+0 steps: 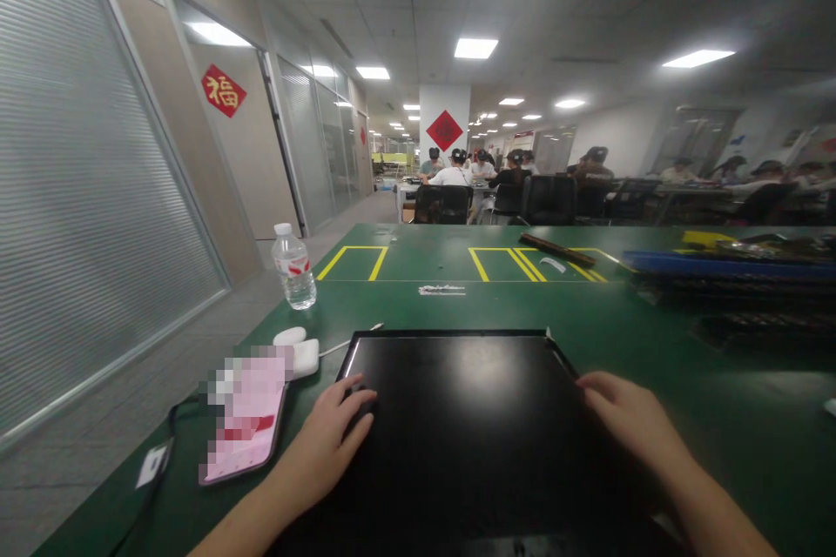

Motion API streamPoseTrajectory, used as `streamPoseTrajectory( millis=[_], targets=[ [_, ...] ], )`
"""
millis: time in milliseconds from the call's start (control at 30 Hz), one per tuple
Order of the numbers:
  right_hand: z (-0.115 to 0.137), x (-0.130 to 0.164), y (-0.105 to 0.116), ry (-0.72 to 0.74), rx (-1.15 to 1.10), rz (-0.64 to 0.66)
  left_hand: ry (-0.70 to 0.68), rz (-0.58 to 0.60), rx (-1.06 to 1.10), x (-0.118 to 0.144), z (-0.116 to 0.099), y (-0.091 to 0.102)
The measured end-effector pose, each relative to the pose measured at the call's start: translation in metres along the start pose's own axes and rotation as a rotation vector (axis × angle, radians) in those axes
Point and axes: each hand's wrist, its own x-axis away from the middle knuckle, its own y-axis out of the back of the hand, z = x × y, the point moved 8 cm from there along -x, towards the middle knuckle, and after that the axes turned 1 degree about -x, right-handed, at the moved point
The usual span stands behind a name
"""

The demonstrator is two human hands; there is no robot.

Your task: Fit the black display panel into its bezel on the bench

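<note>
Head view. Black panel (pixel 461 418) lying flat on green table (pixel 718 418), directly before the viewer, near edge out of frame. Left hand (pixel 326 444) resting palm-down at panel's left edge, fingers loosely curled, fingertips touching the dark surface, forearm entering from lower left. Right hand (pixel 630 422) laid palm-down at panel's right edge, fingers extended toward the far corner, forearm entering from lower right. Hands well apart, one per side; neither closed around the panel. Left of left hand: phone (pixel 245 426) with pink screen, just beside white charger (pixel 301 355). Farther left and back: water bottle (pixel 293 266), upright. At right: stacked dark trays (pixel 731 283). Background: seated people (pixel 515 170) at distant desks.
</note>
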Motion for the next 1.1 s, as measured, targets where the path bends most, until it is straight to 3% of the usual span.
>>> streamPoseTrajectory(
  millis=[167, 300, 400, 567, 767, 1100],
  targets=[
    [0.006, 0.000, 0.005, 0.043, -0.024, -0.043, -0.016, 0.017, -0.025, -0.004, -0.001, 0.000],
    [-0.001, -0.004, 0.007, -0.049, -0.114, -0.026, -0.023, 0.027, -0.021, -0.009, 0.003, -0.001],
    [-0.004, -0.006, 0.004, -0.085, -0.219, 0.018, -0.001, -0.001, -0.016, -0.014, 0.010, 0.000],
    [-0.001, -0.008, 0.006, -0.049, -0.181, -0.020, 0.057, -0.113, -0.089, -0.020, 0.021, 0.006],
    [-0.004, -0.012, 0.004, -0.046, -0.177, -0.009, 0.068, -0.010, -0.129, -0.020, 0.033, -0.003],
    [0.000, -0.011, 0.006, -0.017, -0.114, -0.018, 0.114, 0.067, -0.292, -0.023, 0.038, -0.007]
  ],
)
